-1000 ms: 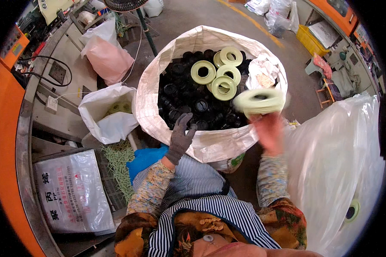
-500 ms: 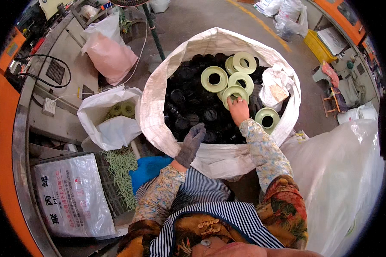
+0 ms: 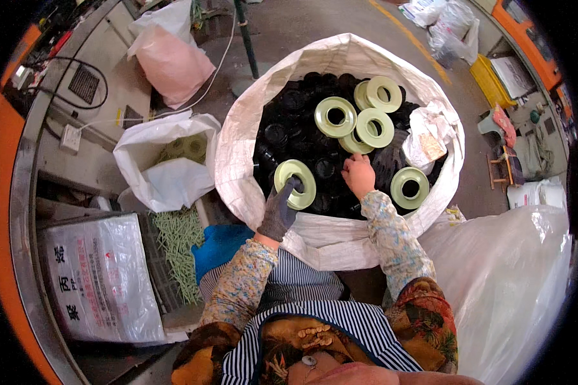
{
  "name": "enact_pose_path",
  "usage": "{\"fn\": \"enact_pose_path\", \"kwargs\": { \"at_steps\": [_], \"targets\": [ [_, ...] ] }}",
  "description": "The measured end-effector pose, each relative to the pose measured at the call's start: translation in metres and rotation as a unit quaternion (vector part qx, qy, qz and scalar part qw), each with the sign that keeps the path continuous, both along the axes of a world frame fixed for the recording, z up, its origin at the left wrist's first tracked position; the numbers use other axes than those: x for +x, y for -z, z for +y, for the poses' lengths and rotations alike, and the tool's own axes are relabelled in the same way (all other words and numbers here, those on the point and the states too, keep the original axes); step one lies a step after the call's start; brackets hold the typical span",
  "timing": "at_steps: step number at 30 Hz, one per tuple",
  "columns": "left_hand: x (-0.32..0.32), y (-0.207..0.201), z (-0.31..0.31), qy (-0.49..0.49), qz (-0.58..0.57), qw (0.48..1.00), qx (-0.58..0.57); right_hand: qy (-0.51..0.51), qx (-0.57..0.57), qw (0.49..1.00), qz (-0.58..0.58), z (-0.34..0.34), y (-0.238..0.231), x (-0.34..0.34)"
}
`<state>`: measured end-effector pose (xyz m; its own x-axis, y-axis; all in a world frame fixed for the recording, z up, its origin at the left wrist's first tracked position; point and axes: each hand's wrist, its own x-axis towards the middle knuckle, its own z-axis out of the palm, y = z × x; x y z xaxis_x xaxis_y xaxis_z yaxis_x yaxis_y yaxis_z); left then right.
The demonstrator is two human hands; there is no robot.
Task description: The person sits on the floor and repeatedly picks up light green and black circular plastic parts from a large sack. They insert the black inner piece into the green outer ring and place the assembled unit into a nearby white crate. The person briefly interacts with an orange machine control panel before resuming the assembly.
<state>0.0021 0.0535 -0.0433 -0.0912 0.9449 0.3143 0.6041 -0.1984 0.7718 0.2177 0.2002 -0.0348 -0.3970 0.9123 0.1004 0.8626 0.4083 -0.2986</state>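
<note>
My gloved left hand (image 3: 278, 210) is closed on a pale green flanged plastic ring (image 3: 307, 190), with fingers through its centre hole. The ring is tilted over the near left part of a big white woven sack (image 3: 237, 173). Inside lie many black round plastic parts (image 3: 292, 99). My bare right hand (image 3: 358, 174) is over the sack's middle, fingers curled together; whatever they pinch, if anything, is hidden. Just beyond those fingers is a loose group of green rings (image 3: 374, 128). Another green ring (image 3: 410, 188) lies by the right wall, near a crumpled white bag (image 3: 424, 138).
At left stands a smaller white sack (image 3: 131, 157) with green rings inside. Green thin sticks (image 3: 176, 250) lie beside a printed white plastic sack (image 3: 103, 282). A large clear plastic bag (image 3: 494, 289) bulges at right. A green pole (image 3: 245, 42) rises behind the big sack.
A green ring that my right hand gripped among the others is now in my left hand, farther left. My right hand has drawn slightly nearer to me. The whole view has shifted a little.
</note>
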Motion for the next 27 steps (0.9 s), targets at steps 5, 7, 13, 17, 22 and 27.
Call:
{"fn": "enact_pose_path", "kwargs": {
  "at_steps": [5,7,13,17,22,27],
  "targets": [
    [0.01,-0.026,-0.003,0.049,-0.461,0.881,-0.093,-0.227,0.084,0.952,0.187,-0.069,-0.096,-0.043],
    [0.016,-0.05,-0.015,0.067,-0.431,0.896,-0.082,-0.254,0.093,0.945,0.182,-0.088,-0.109,-0.039],
    [0.009,-0.07,-0.047,0.138,-0.187,0.972,-0.037,-0.297,0.118,0.932,0.168,-0.124,-0.144,-0.024],
    [0.015,-0.113,-0.064,0.123,0.046,0.98,0.147,-0.32,0.128,0.926,0.157,-0.137,-0.161,-0.013],
    [0.018,-0.119,-0.074,0.134,0.076,0.977,0.15,-0.33,0.145,0.922,0.145,-0.15,-0.172,-0.005],
    [0.016,-0.137,-0.08,0.17,0.064,0.972,0.148,-0.371,0.165,0.905,0.123,-0.155,-0.176,0.003]
  ]
}}
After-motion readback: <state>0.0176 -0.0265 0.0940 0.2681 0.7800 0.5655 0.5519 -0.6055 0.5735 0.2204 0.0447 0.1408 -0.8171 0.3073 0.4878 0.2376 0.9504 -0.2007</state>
